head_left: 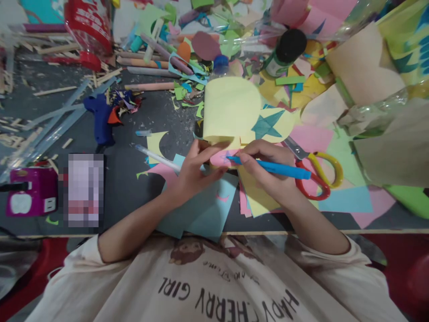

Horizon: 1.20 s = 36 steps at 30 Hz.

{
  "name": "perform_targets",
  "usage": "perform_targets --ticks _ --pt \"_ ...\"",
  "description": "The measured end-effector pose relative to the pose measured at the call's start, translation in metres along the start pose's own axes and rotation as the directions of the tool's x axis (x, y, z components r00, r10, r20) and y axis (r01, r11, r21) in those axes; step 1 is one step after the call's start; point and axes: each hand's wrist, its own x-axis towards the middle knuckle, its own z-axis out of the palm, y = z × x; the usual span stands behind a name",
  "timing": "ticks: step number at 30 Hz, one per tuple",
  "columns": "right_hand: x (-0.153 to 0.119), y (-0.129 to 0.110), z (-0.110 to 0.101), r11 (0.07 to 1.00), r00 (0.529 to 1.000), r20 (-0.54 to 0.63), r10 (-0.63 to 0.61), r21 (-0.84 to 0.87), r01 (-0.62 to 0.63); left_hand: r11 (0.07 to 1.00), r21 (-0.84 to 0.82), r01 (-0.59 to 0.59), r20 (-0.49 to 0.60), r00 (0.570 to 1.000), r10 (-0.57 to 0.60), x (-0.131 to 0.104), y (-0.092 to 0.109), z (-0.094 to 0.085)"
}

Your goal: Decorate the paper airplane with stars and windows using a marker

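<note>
A blue pen [284,169] is gripped in my right hand [268,161], its tip on a small pink paper piece [218,158] that bears a blue star outline. With fingers and thumb around that pink piece, my left hand [197,172] holds it from the left side. Just beyond my hands stands a curled pale yellow paper [231,107], and a teal paper star [268,125] lies to its right. Scissors with red and yellow handles [320,172] rest right of my right hand, their blades partly hidden.
Left lie a blue glue gun [102,120], a phone [85,190] and a purple box [31,192]. Farther back are a red-labelled bottle [89,27], a black-capped bottle [284,53] and paper scraps. Blue sheets [208,205] lie under my left forearm, near the table edge [261,232].
</note>
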Motion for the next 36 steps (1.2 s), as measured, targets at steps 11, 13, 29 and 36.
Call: perform_targets --ticks 11,13,29,36 --pt "-0.0005 0.0027 0.0005 1.0 0.999 -0.026 -0.022 0.004 0.022 0.999 0.035 0.01 -0.013 1.0 -0.01 -0.0005 -0.0002 -0.0003" --pt "-0.0004 0.0026 0.0005 1.0 0.999 -0.041 -0.021 -0.005 0.02 1.0 0.03 0.0 -0.013 1.0 0.0 -0.0006 -0.0007 -0.0002" --pt "0.0026 0.001 -0.0009 0.998 0.998 -0.054 0.021 -0.054 -0.024 0.998 0.044 -0.041 -0.006 0.999 0.041 0.0015 0.0016 -0.0016" --pt "0.0037 0.0004 -0.0009 0.997 0.997 -0.067 0.028 -0.075 -0.033 1.0 0.007 0.005 -0.011 1.0 -0.005 -0.0007 -0.0003 -0.0005"
